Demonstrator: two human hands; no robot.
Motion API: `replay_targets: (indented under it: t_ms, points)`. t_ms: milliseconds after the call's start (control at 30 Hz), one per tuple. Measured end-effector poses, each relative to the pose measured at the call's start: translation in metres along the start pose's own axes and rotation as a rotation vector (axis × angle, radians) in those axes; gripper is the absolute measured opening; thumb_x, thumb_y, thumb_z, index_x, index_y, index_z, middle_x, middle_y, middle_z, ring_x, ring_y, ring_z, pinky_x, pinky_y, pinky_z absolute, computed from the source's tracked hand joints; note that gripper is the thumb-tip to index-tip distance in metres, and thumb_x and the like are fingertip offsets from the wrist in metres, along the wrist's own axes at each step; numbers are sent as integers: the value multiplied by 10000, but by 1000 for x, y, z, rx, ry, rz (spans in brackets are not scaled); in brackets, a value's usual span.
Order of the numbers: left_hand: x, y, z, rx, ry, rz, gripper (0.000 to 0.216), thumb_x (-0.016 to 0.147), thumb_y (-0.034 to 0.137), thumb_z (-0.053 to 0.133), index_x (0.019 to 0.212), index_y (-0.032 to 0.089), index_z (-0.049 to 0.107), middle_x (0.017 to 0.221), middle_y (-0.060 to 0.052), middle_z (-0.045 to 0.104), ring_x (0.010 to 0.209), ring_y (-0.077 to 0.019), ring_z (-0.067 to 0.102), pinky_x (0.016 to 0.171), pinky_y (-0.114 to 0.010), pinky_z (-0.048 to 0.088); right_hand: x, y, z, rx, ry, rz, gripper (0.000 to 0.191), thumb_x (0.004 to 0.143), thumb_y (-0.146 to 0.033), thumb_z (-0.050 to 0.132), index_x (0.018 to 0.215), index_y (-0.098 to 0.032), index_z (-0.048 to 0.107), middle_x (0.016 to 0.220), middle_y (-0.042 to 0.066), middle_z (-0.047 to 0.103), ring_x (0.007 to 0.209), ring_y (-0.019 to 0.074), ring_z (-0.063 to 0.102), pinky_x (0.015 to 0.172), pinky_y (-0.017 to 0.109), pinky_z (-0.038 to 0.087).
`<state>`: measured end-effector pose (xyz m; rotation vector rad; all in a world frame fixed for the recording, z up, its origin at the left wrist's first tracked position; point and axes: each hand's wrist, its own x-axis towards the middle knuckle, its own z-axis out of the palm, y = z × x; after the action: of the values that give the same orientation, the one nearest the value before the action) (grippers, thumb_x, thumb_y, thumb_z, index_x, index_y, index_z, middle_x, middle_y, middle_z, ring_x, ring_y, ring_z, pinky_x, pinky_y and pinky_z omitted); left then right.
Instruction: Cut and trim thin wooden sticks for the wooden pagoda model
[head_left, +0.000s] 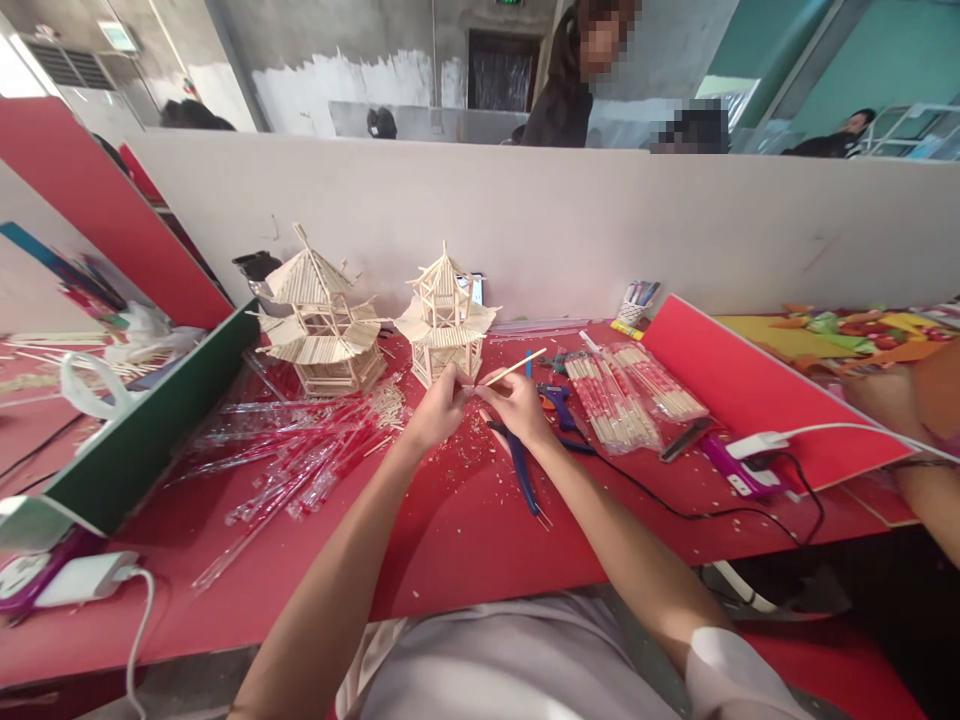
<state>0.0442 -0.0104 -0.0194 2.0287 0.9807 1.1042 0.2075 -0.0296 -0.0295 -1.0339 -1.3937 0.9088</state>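
Note:
My right hand (517, 405) is closed on a thin wooden chopstick (519, 366), which points up and to the right. Its fingertips meet those of my left hand (441, 408), pinched together; whatever the left fingers hold is too small to make out. Just beyond my hands stands a small wooden-stick pagoda (444, 320). A larger stick pagoda (319, 325) is to its left. Blue-handled pliers (520, 470) lie under my right hand and wrist. A blue glue gun (556, 402) rests right of that hand.
Empty plastic wrappers (300, 450) and short stick offcuts (388, 405) cover the left of the red table. Packs of wrapped chopsticks (611, 400) lie right, near a purple power strip (739, 468) and a black cord. Green (165, 420) and red (780, 400) dividers flank the space. Another person's arm (922, 490) is at far right.

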Motion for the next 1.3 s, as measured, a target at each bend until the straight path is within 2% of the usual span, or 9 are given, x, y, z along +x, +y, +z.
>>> replay_targets:
  t_ms: [200, 400, 733, 867, 1000, 1100, 1200, 1300]
  points:
    - [1, -2, -2, 23, 21, 22, 70, 881, 162, 477, 864, 209, 428, 755, 13, 489, 710, -148, 473, 667, -274, 378, 0, 6, 1, 86, -76, 14, 415, 802, -622, 670, 927, -227, 636, 883, 66, 683, 747, 208, 658, 668, 328, 555]
    - [2, -2, -5, 23, 96, 30, 98, 863, 120, 482, 863, 203, 430, 782, 3, 494, 725, -150, 478, 681, -282, 384, 2, 9, 2, 108, -59, -12, 385, 773, -549, 732, 904, -217, 586, 885, 56, 690, 839, 201, 678, 807, 336, 553]
    - [5, -6, -11, -24, 159, 19, 52, 874, 172, 510, 902, 193, 471, 820, -15, 532, 772, -158, 537, 733, -288, 429, 1, 14, 4, 194, -149, 92, 367, 753, -477, 768, 919, -219, 566, 825, 37, 704, 775, 191, 707, 799, 345, 570]
    - [5, -6, -21, 129, 168, -100, 33, 869, 175, 526, 885, 189, 502, 793, -19, 588, 745, -163, 575, 689, -268, 428, 1, 11, 2, 158, -135, 74, 345, 777, -475, 741, 912, -218, 554, 864, 38, 705, 766, 183, 703, 792, 348, 579]
    - [1, -5, -28, 519, 22, -242, 45, 881, 189, 546, 907, 191, 583, 858, -60, 693, 804, -221, 648, 685, -288, 421, 3, 8, -3, 137, -97, 37, 351, 804, -523, 701, 893, -216, 554, 860, 40, 697, 778, 192, 699, 764, 340, 583]
    - [-1, -5, -28, 727, -59, -248, 146, 936, 221, 497, 926, 192, 639, 901, -96, 716, 838, -256, 672, 694, -305, 433, 5, 9, -6, 164, -83, 49, 370, 806, -547, 696, 904, -220, 552, 809, 25, 685, 720, 178, 681, 736, 329, 581]
    - [-1, -6, -27, 743, -33, -149, 156, 925, 188, 520, 913, 185, 676, 1002, -117, 715, 916, -257, 673, 743, -305, 461, 7, 11, -8, 179, -79, 58, 389, 789, -564, 709, 899, -217, 571, 792, 25, 682, 690, 170, 667, 707, 319, 579]
    - [2, -4, -26, 521, 44, -88, 140, 866, 117, 571, 910, 183, 687, 980, -81, 733, 899, -220, 679, 774, -289, 489, 8, 13, -8, 200, -78, 60, 408, 760, -573, 733, 906, -212, 611, 805, 34, 691, 702, 178, 671, 695, 319, 584]
